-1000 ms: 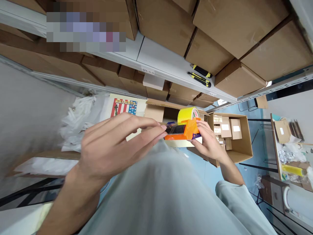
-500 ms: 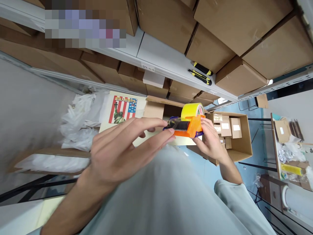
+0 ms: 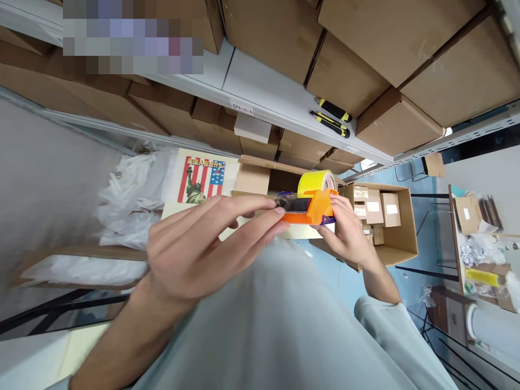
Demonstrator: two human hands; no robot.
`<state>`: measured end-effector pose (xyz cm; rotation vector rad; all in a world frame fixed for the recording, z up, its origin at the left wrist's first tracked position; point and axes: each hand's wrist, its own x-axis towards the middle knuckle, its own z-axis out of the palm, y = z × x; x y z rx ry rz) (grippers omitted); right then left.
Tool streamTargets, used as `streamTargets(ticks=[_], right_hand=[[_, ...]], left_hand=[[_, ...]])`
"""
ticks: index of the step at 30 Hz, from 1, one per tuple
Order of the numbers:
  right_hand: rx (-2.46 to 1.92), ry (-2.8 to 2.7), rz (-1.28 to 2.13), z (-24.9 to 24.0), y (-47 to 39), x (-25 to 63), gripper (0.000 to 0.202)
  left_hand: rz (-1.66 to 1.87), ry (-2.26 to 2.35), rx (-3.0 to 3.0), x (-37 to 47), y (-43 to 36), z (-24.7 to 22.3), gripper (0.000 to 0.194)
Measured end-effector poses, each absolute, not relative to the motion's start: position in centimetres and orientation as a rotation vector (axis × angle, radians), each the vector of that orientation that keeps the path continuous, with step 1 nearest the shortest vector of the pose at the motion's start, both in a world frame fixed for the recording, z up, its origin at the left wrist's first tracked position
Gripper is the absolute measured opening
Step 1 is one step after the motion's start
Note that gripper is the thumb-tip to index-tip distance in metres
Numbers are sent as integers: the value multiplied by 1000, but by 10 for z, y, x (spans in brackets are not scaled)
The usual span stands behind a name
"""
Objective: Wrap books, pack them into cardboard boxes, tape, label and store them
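Note:
My right hand [image 3: 345, 230] is closed around an orange and purple tape dispenser [image 3: 319, 208], held level in front of my body. A wide yellow roll of tape [image 3: 312, 182] sits on its far side, and a black roller shows in the middle. From the left, my left hand [image 3: 203, 244] reaches to the dispenser's toothed end, fingertips pinched together at the strip of tape there. How much tape lies between these fingers is hidden. Just beyond the dispenser is an open cardboard box [image 3: 254, 179] on the table.
A book with a flag and statue cover [image 3: 203, 180] lies on the table [image 3: 173, 210] at left, near crumpled plastic bags [image 3: 130, 200]. On the shelf [image 3: 264, 81] are utility knives [image 3: 331, 119] and cardboard boxes. At right, a large carton [image 3: 400, 238] holds several small boxes.
The left fingertips have drawn slightly closer together at the dispenser's end. Both hands and the dispenser otherwise keep nearly the same position; the view has shifted slightly.

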<state>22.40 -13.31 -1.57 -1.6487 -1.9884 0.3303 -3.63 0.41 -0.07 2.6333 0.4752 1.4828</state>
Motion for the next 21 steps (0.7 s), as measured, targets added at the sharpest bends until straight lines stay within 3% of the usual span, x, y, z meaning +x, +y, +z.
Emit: streamTargets(ticks=[9,13,17,21], right_hand=[[-1638,-1958,332,-11,-135,216,12],[-1669,-1932,348,-10,-134,213,8],[-1698,-1909,338,-12,-133,211,11],[-1715,-1906,366,-14,-132,208,14]], left_hand=[[1590,482,2626,-32,0,-4,28],[1626,561,2561,-30,-4,-10,18],[1382,793,2399,-31,-7,-21,5],[1244,813,2288,-32,-9,-29,5]])
